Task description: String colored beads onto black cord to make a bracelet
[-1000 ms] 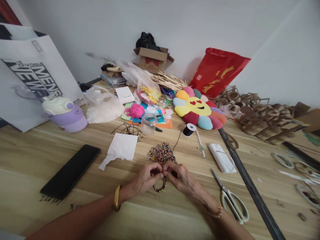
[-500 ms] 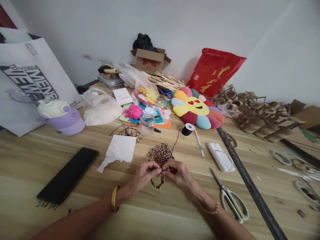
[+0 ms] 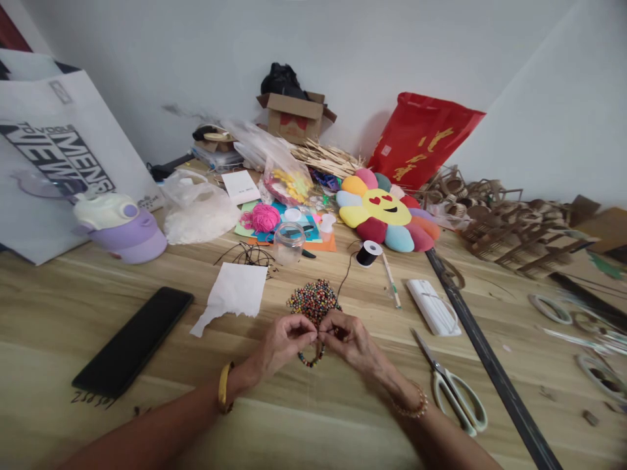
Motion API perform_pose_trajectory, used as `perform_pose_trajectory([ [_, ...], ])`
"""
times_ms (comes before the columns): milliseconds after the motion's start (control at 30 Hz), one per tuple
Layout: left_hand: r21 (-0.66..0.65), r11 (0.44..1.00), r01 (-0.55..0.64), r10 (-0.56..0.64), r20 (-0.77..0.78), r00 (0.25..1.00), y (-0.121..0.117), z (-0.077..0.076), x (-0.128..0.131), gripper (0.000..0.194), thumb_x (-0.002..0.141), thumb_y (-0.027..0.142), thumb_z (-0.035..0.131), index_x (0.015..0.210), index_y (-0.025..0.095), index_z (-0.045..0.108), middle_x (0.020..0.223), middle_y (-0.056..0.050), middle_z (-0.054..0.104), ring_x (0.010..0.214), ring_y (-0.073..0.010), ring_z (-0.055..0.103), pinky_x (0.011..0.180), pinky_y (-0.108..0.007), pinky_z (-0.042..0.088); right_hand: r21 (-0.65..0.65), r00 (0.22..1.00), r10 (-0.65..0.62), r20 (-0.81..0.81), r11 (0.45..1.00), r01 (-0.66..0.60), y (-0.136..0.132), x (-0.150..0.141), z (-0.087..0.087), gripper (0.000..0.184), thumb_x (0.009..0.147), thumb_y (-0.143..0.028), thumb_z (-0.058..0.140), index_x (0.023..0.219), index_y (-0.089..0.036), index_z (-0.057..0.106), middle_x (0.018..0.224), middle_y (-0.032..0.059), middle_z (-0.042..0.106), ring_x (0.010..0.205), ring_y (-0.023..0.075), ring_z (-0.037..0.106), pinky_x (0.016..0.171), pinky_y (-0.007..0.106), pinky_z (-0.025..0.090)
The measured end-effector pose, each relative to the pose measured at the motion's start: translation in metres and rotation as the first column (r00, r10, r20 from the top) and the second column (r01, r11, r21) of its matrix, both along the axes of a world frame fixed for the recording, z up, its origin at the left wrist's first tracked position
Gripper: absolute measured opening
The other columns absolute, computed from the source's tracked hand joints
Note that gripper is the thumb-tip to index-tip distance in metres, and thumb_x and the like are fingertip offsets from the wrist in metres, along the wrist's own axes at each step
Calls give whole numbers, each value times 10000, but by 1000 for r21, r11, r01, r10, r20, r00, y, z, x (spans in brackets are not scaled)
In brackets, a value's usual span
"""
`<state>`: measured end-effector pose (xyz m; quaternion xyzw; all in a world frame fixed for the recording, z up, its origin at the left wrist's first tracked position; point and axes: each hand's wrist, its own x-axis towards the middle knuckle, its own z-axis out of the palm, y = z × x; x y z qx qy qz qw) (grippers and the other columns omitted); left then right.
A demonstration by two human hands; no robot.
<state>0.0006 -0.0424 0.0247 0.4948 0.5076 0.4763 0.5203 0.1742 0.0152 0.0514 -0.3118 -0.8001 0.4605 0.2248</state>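
My left hand point(image 3: 287, 341) and my right hand point(image 3: 350, 339) meet fingertip to fingertip at the near edge of a pile of small multicoloured beads point(image 3: 313, 299). Each pinches a thin dark cord, largely hidden by the fingers. Below the fingertips hangs a loop of strung beads point(image 3: 310, 363), its upper part covered by my hands. A black cord point(image 3: 346, 273) runs from a spool of black cord point(image 3: 368, 253) down toward the pile and my right hand.
Scissors point(image 3: 453, 385) lie right of my right forearm, beside a white folded pack point(image 3: 433, 307) and a long dark strip point(image 3: 482, 346). On the left are a torn white paper point(image 3: 236, 288) and a black phone point(image 3: 134, 343). A clear jar point(image 3: 289, 245) stands beyond the beads.
The bead loop has shifted slightly right and up with my fingertips. Both hands keep their pinch, and the other things stay put apart from a slight camera shift.
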Motion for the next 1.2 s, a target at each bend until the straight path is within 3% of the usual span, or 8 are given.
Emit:
perform_pose_trajectory([
  [267,79,995,60,-55,-61,997,-2,2,0,90,721,232,652,721,145,630,700,-22,660,660,-141,586,639,-243,474,-93,997,57,43,994,-53,2,3,8,91,799,-196,574,718,-157,588,639,-18,526,565,98,440,506,193,327],
  [433,257,966,24,27,-192,981,-4,-3,2,80,749,169,607,672,151,620,691,-38,668,664,-158,608,649,-260,478,-45,994,79,73,996,-76,3,4,9,69,780,-145,554,721,-156,587,639,-20,534,577,100,441,519,194,320],
  [600,463,886,24,157,-348,924,-9,-7,6,120,746,76,557,671,158,602,682,-50,666,660,-162,616,642,-257,472,39,988,108,108,993,-112,0,3,12,94,763,-100,528,708,-161,574,639,-24,534,575,100,445,528,198,310],
  [767,590,792,159,191,-487,852,-12,-6,5,174,777,23,503,712,163,583,716,-53,648,680,-153,601,635,-239,466,118,982,100,158,986,-119,-3,2,13,107,748,-75,520,706,-157,575,649,-26,534,572,94,439,539,201,304],
  [900,583,780,228,190,-568,801,-14,-6,3,184,815,25,492,755,170,588,743,-51,660,712,-155,615,678,-255,478,48,980,131,153,989,-140,-1,4,11,100,753,-94,531,686,-156,572,627,-35,511,566,92,424,523,197,294],
  [1067,618,756,214,220,-548,807,-14,-6,4,175,858,73,504,912,179,633,833,-65,713,768,-161,659,710,-264,512,-87,980,166,109,984,-157,3,7,10,105,784,-151,537,686,-151,573,613,-40,503,569,89,421,508,186,297],
  [1200,652,729,207,249,-534,808,-12,-4,5,171,858,71,511,863,169,651,818,-74,724,758,-163,672,694,-265,527,-160,983,167,80,975,-153,4,7,11,91,757,-155,538,670,-146,565,580,-51,462,534,77,382,484,178,278],
])
